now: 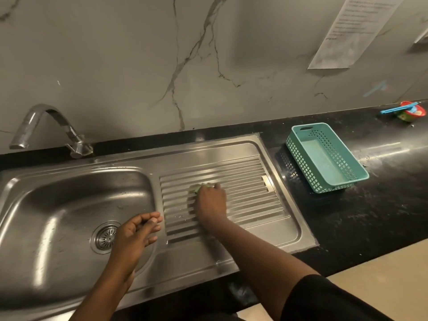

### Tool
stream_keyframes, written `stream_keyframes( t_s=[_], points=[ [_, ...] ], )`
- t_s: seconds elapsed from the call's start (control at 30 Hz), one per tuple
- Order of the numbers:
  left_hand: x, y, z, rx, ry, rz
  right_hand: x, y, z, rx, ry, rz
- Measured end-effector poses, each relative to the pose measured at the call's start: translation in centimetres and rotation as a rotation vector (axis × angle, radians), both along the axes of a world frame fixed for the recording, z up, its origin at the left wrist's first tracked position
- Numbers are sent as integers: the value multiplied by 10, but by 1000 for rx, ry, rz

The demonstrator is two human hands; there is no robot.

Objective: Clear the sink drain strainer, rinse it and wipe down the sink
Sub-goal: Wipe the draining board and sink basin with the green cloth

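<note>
A steel sink (58, 193) with a ribbed drainboard (250, 181) on its right is set in a black counter. The round drain strainer (103, 237) sits in the basin floor, partly hidden by my left hand. My right hand (209, 201) presses a green scrub pad (196, 188) onto the ribs of the drainboard, fingers curled over it. My left hand (136, 235) hovers over the basin's right rim with loosely bent fingers and holds nothing.
A chrome tap (46, 128) stands behind the basin at the left. A teal perforated basket (324, 158) lies on the black counter (370, 205) to the right of the drainboard. A small red tub with a blue tool (410, 111) sits at the far right by the wall.
</note>
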State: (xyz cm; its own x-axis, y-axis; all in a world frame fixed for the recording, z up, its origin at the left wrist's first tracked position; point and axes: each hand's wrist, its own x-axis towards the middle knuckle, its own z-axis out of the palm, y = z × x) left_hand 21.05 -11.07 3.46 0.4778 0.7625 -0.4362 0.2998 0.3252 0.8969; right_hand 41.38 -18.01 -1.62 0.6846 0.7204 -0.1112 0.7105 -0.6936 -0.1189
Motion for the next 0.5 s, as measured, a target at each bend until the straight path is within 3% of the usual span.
stream_keyframes(
  t_s=[0.1, 0.23, 0.33, 0.5],
  points=[
    [-9, 2, 2, 6, -1, 12, -31, 18, 10, 20, 112, 103],
    [-21, 5, 0, 12, 5, 27, -41, 38, 24, 130, 483, 24],
    [-28, 7, -4, 6, 6, 37, -7, 25, 31, 298, 638, -111],
    [-25, -3, -11, -18, -3, 22, 94, -49, 32, 594, 689, -506]
  ],
)
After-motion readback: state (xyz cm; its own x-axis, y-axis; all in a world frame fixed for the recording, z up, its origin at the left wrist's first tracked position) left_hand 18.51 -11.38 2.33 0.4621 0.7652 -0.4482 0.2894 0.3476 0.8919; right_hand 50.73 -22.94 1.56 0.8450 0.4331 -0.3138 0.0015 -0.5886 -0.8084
